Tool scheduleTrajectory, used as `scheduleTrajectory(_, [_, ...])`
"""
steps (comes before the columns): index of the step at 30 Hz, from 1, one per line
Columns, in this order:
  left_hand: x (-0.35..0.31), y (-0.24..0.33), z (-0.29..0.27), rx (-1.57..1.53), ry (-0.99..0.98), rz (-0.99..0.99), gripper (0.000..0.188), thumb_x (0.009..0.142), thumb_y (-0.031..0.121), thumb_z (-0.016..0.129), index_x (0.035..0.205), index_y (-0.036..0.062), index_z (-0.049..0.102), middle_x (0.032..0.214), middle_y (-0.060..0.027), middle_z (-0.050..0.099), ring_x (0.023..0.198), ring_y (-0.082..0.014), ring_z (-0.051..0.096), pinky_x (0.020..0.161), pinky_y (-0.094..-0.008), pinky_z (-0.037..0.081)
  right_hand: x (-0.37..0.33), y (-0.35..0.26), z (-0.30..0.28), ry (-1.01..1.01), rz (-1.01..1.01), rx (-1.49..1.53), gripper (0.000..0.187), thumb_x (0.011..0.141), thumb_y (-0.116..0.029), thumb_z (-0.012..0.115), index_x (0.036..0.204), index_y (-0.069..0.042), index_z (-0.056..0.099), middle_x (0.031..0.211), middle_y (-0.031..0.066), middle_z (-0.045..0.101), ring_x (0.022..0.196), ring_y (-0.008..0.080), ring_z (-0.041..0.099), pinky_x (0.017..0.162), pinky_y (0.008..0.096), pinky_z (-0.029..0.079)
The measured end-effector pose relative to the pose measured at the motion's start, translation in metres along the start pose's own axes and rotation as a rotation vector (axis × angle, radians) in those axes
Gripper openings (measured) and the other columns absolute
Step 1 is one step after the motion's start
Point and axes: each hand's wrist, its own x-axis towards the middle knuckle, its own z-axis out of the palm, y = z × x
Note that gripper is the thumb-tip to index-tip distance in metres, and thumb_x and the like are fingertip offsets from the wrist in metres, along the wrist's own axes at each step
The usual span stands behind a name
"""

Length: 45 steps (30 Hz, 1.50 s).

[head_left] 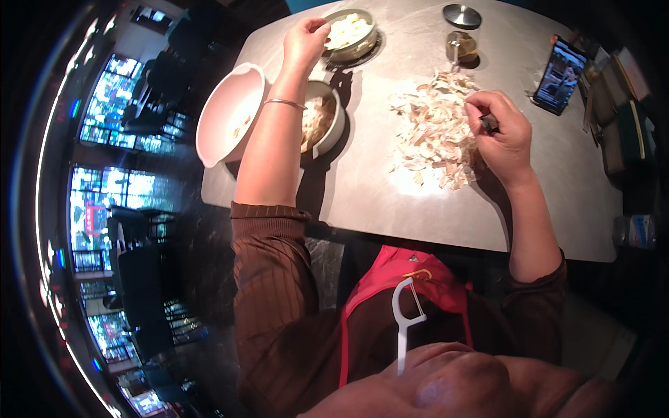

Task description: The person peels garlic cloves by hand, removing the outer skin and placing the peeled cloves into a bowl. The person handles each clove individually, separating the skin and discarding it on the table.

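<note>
At the far side of the table, my left hand point(304, 45) is closed over the near-left rim of a grey-green bowl point(377, 40) of peeled garlic cloves point(348, 29). Whatever its fingertips pinch is too small to make out. My right hand point(503, 139) is wrapped around a small dark-handled tool point(490, 124), its working end hidden. That hand hovers at the right edge of a loose heap of pale garlic skins point(435, 132). Beneath my left forearm, a round container point(337, 129) holds unpeeled garlic point(317, 125), partly hidden by the arm.
A pink bowl point(230, 104) leans left of my left forearm. Beyond the skins stands a clear jar point(463, 47) with a silver lid point(462, 15). A lit phone point(561, 75) is propped at the right, beside dark boxes point(620, 118). A white floss pick point(402, 324) juts up before my red apron point(390, 272).
</note>
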Motion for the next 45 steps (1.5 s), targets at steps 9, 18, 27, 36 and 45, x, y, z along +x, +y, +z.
scheduleTrajectory(9, [-0.067,-0.014,-0.106,0.237,-0.106,0.038,0.021,0.092,0.013,0.066,0.107,-0.0006,0.071,0.09,-0.0103,0.072,0.082,-0.0158,0.068,0.073,-0.0304,0.054,-0.005,0.012,0.004,-0.007,0.101,0.019,0.01,0.089,-0.007,0.073,0.086,-0.002,0.065,0.075,0.0026,0.061,0.064,0.0087,0.052,0.059,0.0242,0.043])
scheduleTrajectory(18, [-0.126,-0.003,-0.11,0.825,-0.337,0.182,0.011,0.086,0.011,0.067,0.094,0.0047,0.071,0.088,-0.0154,0.071,0.082,-0.0305,0.069,0.076,-0.0368,0.054,-0.008,0.029,0.004,-0.042,0.144,0.072,0.026,0.095,-0.012,0.071,0.076,-0.004,0.055,0.068,-0.0093,0.04,0.061,0.0016,0.033,0.053,0.0215,0.025])
scheduleTrajectory(27, [-0.135,-0.017,-0.077,1.245,-0.701,0.302,0.02,0.087,0.025,0.064,0.084,0.0079,0.073,0.084,-0.0139,0.071,0.096,-0.0338,0.065,0.083,-0.0445,0.053,-0.008,0.023,0.007,-0.078,0.17,0.115,0.021,0.093,-0.01,0.072,0.079,-0.001,0.059,0.071,-0.0065,0.049,0.063,0.0019,0.04,0.055,0.0199,0.034])
scheduleTrajectory(36, [-0.127,-0.04,-0.07,1.011,-0.57,0.601,0.013,0.08,0.015,0.064,0.072,0.0047,0.067,0.076,-0.02,0.067,0.078,-0.0413,0.064,0.074,-0.0517,0.051,-0.006,0.02,0.004,-0.033,0.08,0.01,0.023,0.087,-0.018,0.076,0.077,-0.003,0.062,0.07,0.0062,0.059,0.06,0.0154,0.056,0.055,0.0294,0.045])
scheduleTrajectory(45, [-0.123,-0.039,-0.075,0.937,-0.552,0.506,0.011,0.083,0.005,0.06,0.09,0.0032,0.068,0.091,-0.0191,0.067,0.089,-0.0388,0.063,0.086,-0.0474,0.05,-0.002,0.014,-0.001,-0.031,0.039,-0.035,0.022,0.087,-0.02,0.077,0.077,-0.004,0.064,0.068,0.0049,0.06,0.059,0.0156,0.054,0.055,0.03,0.043])
